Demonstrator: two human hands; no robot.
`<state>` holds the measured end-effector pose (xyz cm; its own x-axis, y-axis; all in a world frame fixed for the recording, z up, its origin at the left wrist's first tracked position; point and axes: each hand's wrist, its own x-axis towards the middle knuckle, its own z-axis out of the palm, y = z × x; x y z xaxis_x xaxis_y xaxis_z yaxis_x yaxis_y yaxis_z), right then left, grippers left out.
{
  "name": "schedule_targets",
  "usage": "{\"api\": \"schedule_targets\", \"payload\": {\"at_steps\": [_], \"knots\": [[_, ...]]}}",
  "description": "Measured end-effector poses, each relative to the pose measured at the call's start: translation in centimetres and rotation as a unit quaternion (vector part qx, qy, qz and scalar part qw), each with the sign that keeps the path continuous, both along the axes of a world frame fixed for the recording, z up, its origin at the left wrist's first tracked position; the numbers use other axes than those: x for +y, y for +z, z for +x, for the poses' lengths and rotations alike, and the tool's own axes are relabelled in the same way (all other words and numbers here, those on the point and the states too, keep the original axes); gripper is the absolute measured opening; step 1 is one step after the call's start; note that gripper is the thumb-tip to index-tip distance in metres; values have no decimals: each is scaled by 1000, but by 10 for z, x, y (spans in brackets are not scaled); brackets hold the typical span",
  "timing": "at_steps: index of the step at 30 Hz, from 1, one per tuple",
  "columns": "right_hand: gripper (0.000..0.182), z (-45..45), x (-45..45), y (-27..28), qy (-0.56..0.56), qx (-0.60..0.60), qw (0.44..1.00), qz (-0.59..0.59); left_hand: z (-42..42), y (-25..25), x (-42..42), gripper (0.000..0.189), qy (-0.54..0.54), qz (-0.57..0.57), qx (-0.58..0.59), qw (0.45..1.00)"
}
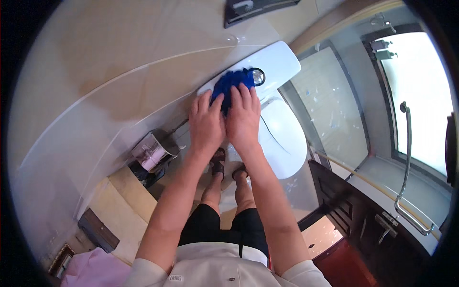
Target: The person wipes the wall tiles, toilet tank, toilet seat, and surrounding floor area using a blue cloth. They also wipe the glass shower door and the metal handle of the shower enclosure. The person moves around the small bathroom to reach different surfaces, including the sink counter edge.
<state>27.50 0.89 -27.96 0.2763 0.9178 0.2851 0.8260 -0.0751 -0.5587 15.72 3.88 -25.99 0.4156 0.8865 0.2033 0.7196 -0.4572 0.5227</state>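
Note:
A bunched blue cloth (233, 80) lies on the white lid of a toilet tank (283, 62). My left hand (207, 118) rests at its lower left edge, fingers pointing up the picture. Beside it, almost touching, my right hand (244, 116) has its fingertips on the cloth's lower right part. Whether the fingers pinch the fabric is hard to tell. A round black-rimmed object (258, 76) sits on the tank lid against the cloth's right side. Below the tank, the toilet's white lid (281, 140) is down, right of my right hand.
A shiny metal bin (154, 150) stands by the wall at left. Glass shower panels (330, 97) and a dark wooden door (344, 201) are at right. Pump bottles (383, 55) stand by the bright window. Pink fabric (95, 269) shows at lower left.

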Motion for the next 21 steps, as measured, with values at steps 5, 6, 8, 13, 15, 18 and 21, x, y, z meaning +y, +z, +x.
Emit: {"api": "schedule_targets", "payload": {"at_steps": [5, 6, 8, 13, 15, 18, 21], "knots": [[59, -15, 13, 9, 133, -66, 987, -61, -29, -19, -11, 55, 25, -10, 27, 999], [59, -13, 9, 2, 148, -78, 985, -49, -29, -22, -18, 57, 36, -18, 12, 999], [58, -11, -1, 4, 171, -75, 980, -69, -28, -22, -29, 59, 66, -38, 0, 997], [56, -7, -11, 7, 200, -96, 972, -83, -21, -21, -51, 60, 99, -84, -2, 992], [56, -9, -8, 6, 201, -94, 971, -82, -20, -23, -48, 62, 102, -82, -18, 991], [55, -9, 0, 4, 205, -101, 972, -61, -17, -25, -46, 64, 111, -77, 9, 991], [56, -3, -1, 4, 215, -86, 971, -62, -14, -23, -45, 67, 114, -108, 15, 988]]}}
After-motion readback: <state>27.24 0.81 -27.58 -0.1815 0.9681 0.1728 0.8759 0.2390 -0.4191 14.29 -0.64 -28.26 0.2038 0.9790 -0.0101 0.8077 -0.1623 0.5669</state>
